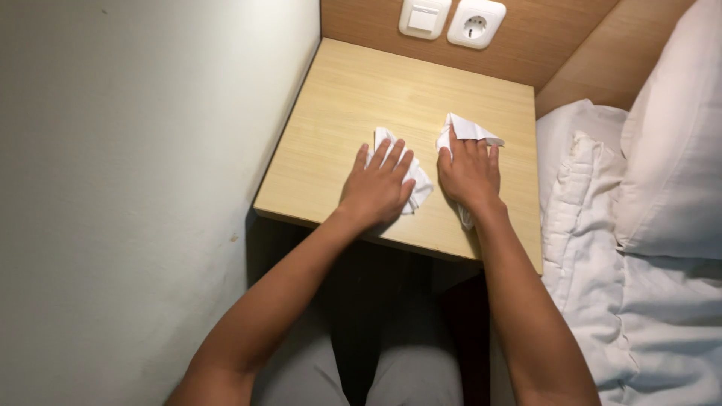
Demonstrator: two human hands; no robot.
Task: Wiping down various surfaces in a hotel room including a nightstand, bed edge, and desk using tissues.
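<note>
Tissue pads, two of them, lie on the bedside table (331, 98), toward its front edge and nearer the right side than the left. We see one crumpled white tissue (418, 188) under our left hand (377, 186) and a second folded tissue (468, 130) under our right hand (471, 174), its pointed corner sticking out past the fingertips toward the back edge.

We judge both pieces to be very light, soft and limp, easy to tear and apt to bunch or slide on the smooth wood-look top. They look best held by pressing flat with the whole palm, or pinched at a free corner such as the point ahead of the right fingers.

Our hands lie palm down, fingers spread and extended, each flat on its own tissue rather than closed around it. They sit just beside one another, not touching, with both forearms reaching forward from our lap over the front edge.

A switch (424, 16) and a socket (475, 24) sit on the panel behind the back edge; a white pillow (677, 135) and bedding (602, 248) lie off the right edge.
</note>
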